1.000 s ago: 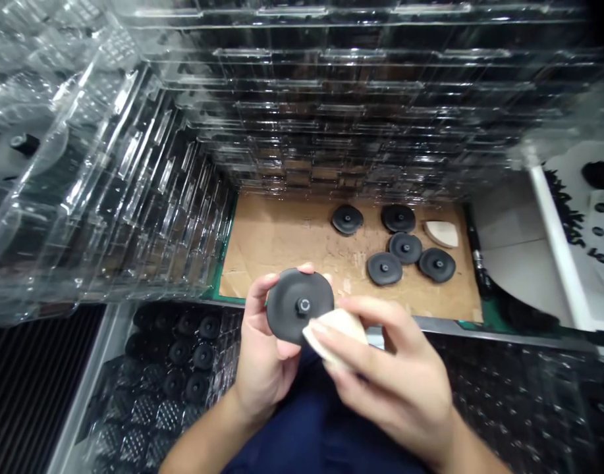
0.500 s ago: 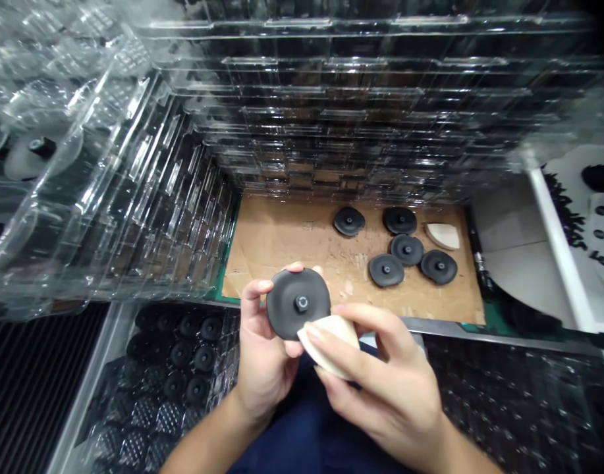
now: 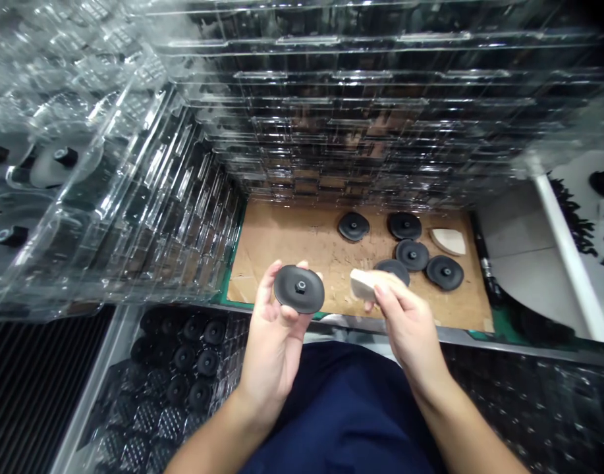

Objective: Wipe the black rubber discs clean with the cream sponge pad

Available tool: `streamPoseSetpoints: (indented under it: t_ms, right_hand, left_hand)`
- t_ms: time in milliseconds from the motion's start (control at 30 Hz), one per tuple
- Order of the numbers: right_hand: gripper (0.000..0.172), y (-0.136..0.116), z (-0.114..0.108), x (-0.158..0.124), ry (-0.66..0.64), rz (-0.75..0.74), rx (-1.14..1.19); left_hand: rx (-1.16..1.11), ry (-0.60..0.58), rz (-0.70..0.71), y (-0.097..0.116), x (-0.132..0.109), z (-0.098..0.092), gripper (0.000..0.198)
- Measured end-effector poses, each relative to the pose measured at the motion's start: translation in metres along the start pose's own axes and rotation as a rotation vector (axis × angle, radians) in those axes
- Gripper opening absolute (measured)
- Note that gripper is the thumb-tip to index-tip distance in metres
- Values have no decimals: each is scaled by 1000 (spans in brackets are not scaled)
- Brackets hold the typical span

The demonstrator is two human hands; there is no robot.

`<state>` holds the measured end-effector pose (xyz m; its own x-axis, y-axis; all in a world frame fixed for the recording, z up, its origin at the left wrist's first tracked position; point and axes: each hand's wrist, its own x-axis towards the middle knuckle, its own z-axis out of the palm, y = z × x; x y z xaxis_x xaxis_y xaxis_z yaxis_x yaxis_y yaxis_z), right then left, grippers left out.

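My left hand grips a black rounded disc by its edge, with the short central stub facing up. Between the fingers and thumb of my right hand is a cream wedge-shaped pad, held apart from the disc and to its right. Part of a black disc on the cardboard is hidden behind my right hand. Beyond it lie several similar discs, among them one near the middle and one at the right. A second cream pad rests beside them.
A sheet of brown cardboard covers the bench. Tall stacks of clear plastic trays rise behind it and on the left. Below left, a tray holds several black discs. A white panel stands at the right.
The cream pad has left the disc's edge as my right hand moved up and to the right. The disc in my left hand has tilted flatter.
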<state>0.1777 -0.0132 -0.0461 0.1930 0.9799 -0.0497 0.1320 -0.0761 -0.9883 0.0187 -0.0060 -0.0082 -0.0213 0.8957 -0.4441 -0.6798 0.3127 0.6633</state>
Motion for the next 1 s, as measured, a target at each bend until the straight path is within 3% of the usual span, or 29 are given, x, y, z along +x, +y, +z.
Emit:
streamPoseSetpoints:
  t_ms: [133, 267, 333, 400, 467, 500, 600, 633, 767, 900, 1000]
  right_hand:
    - [38, 23, 2, -18, -68, 115, 88]
    - [25, 3, -1, -16, -31, 149, 112]
    - [25, -23, 1, -8, 8, 35, 54]
    - [25, -49, 6, -1, -8, -236, -112]
    - [24, -69, 12, 2, -137, -458, -251]
    - [23, -75, 14, 4, -237, -491, -292]
    - [19, -82, 17, 7, -479, -415, -367]
    - [18, -82, 17, 8, -476, -404, -391]
    - [25, -81, 20, 3, -225, -557, -410]
    - [19, -81, 18, -2, -371, -545, -315]
    - [18, -82, 21, 3, -258, -539, -380]
  left_hand:
    - [-13, 40, -80, 1, 2, -4, 62]
    - [22, 21, -142, -1, 2, -2, 62]
    - [35, -5, -146, -3, 2, -1, 63]
    - [44, -50, -178, -5, 0, -1, 61]
    - [50, -96, -243, -5, -1, -2, 55]
    - [55, -102, -273, -4, -1, -3, 52]
    - [60, -46, -296, -3, -2, -3, 47]
    - [61, -37, -293, -3, -2, -2, 45]
    - [66, -133, -300, 1, -1, 2, 45]
    - [66, -134, -290, 8, 0, 1, 59]
    - [96, -141, -323, 7, 0, 1, 49]
